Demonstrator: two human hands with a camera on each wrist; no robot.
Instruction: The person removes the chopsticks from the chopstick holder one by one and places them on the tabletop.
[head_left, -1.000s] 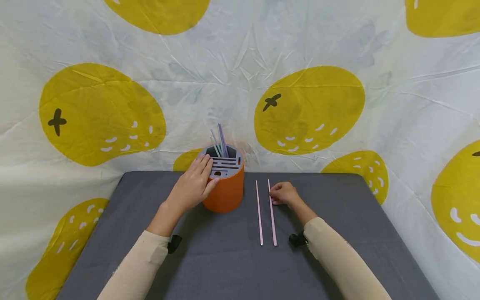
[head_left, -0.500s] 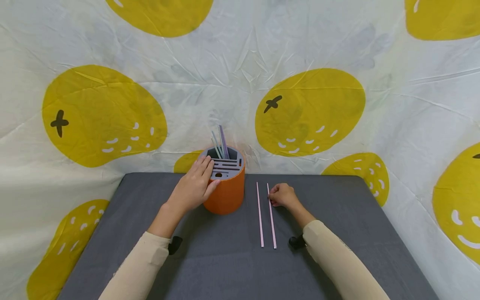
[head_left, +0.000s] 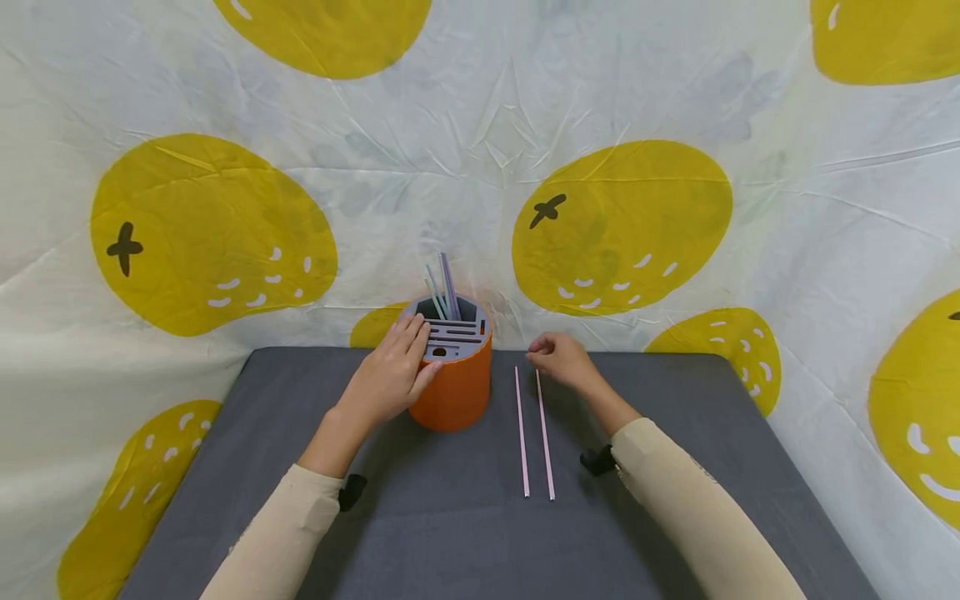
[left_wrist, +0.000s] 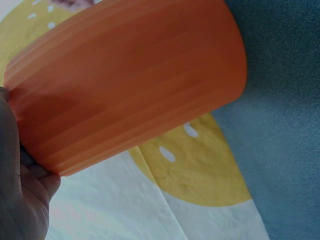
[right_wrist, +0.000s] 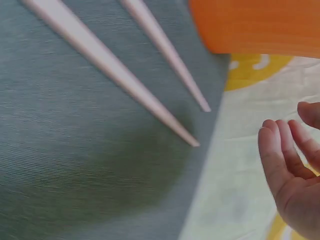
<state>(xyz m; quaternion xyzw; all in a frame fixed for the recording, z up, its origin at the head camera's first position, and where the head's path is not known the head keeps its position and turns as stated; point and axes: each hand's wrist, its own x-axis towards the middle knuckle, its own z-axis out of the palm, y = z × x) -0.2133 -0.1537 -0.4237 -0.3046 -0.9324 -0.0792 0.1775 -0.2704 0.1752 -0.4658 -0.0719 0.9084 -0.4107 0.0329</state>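
My left hand [head_left: 390, 367] rests on the top edge of an orange cylindrical utensil holder [head_left: 453, 396], its fingers straight over the grey slotted lid [head_left: 453, 337]. In the left wrist view the holder's ribbed orange wall [left_wrist: 130, 85] fills much of the picture. Two pink chopsticks [head_left: 546, 437] lie side by side on the dark grey table, right of the holder. Just above the far tip of the right-hand one, my right hand [head_left: 562, 358] hovers with loosely bent fingers [right_wrist: 272, 150] and nothing between them. The right wrist view shows both tapered tips, apart from the hand.
Several thin purple and pale green sticks [head_left: 448, 292] stand in the holder's rear opening. The dark grey table [head_left: 442, 533] ends at a white cloth [head_left: 435, 200] printed with yellow fruit, close behind the holder.
My right hand has let go of the right-hand chopstick and risen away from it, toward the table's far edge. My left hand has stayed on the holder.
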